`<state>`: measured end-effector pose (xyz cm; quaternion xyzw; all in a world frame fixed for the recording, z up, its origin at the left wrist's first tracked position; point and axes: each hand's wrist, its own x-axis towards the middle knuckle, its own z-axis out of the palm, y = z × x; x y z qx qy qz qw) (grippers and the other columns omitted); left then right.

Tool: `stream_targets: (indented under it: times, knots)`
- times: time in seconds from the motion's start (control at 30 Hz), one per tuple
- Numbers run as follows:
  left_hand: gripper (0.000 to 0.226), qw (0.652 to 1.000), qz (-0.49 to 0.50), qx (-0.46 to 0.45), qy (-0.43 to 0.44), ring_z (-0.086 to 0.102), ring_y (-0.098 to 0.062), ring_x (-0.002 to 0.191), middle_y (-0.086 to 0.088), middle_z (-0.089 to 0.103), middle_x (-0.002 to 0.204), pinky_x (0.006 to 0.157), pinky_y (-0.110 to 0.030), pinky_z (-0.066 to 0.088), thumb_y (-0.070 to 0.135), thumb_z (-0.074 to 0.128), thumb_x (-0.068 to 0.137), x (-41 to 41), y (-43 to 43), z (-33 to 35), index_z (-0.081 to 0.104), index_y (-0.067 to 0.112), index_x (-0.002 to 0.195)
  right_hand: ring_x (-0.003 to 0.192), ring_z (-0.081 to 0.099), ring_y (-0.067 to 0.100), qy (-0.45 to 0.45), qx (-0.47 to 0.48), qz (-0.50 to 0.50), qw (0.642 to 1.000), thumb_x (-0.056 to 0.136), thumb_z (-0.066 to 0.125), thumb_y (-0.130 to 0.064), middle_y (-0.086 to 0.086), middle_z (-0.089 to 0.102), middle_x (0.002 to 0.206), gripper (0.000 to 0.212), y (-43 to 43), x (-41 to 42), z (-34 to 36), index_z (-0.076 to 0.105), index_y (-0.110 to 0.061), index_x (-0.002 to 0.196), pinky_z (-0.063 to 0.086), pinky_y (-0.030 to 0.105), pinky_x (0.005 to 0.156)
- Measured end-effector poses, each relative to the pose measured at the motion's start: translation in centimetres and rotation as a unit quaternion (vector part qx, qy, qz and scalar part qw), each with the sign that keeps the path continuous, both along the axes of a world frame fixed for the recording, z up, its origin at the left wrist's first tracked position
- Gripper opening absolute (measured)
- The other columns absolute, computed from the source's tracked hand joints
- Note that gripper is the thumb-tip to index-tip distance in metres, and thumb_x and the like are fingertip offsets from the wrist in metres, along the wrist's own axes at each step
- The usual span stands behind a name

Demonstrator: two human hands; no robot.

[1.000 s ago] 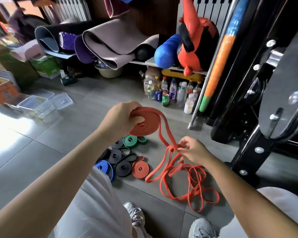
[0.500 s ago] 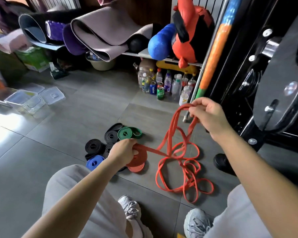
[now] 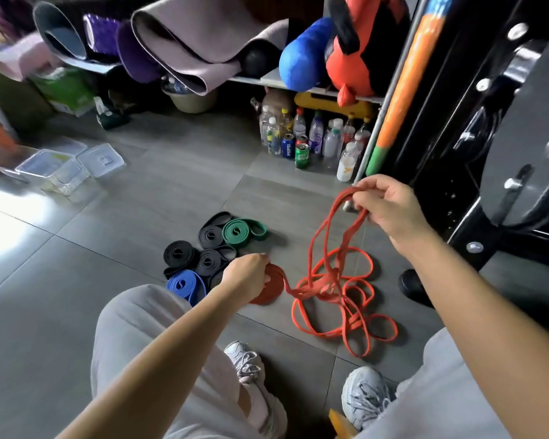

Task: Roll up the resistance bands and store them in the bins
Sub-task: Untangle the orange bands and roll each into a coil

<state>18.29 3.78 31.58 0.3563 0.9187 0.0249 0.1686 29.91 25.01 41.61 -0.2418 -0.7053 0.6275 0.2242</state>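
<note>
The orange resistance band (image 3: pixel 325 282) is only part rolled, so we judge ourselves mid-roll. Its coil (image 3: pixel 268 293) sits low at the floor (image 3: pixel 140 236), just right of the rolled bands (image 3: pixel 210 245), with the rest tangled further right. Our left hand (image 3: pixel 244 277) has its grip curled round the coil, and our right hand (image 3: pixel 390 207) pinches raised loops. Next, we think, the tangle needs freeing and feeding in. The bins (image 3: pixel 54 169) wait far left.

Left hand (image 3: pixel 246 277) grips rolled orange band (image 3: pixel 268 288) at floor; right hand (image 3: pixel 385 205) pinches raised loops; rolled bands (image 3: pixel 210 248) beside.
</note>
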Motion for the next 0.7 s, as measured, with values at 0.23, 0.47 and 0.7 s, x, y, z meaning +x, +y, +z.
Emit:
stream_targets:
  times: [0.23,0.47,0.7]
  knots:
    - [0.035,1.0,-0.005,-0.024,0.0,0.059,-0.029,0.103,-0.005,0.063,0.112,0.075,-0.034,0.046,0.019,0.054,0.089,-0.4,-1.4,-0.8,0.052,0.022,0.124,0.035,0.042,0.002,0.082,-0.065,-0.136,0.985,0.085,0.045,0.008,0.009,0.048,0.064,0.021,0.9,0.9,2.1,0.05,-0.01,0.075,0.032,0.013,0.035]
    - [0.044,0.999,0.035,0.021,-0.032,0.056,-0.029,0.11,-0.006,0.061,0.121,0.081,-0.031,0.042,0.021,0.057,0.09,-0.1,-2.5,-1.3,0.048,0.02,0.133,0.042,0.048,0.0,0.032,-0.028,-0.182,0.982,0.09,0.056,-0.004,0.003,0.06,0.071,0.013,1.2,0.5,-0.3,0.053,-0.014,0.082,0.041,0.014,0.046]
    - [0.03,0.995,0.038,0.092,-0.023,0.057,-0.03,0.105,-0.007,0.063,0.114,0.081,-0.033,0.043,0.021,0.058,0.088,0.1,-2.8,-0.4,0.057,0.012,0.117,0.086,0.068,0.033,-0.303,0.049,-0.068,0.949,0.069,0.071,-0.036,0.015,0.067,0.088,0.046,3.8,1.0,-7.8,0.064,-0.006,0.104,0.053,0.05,0.085]
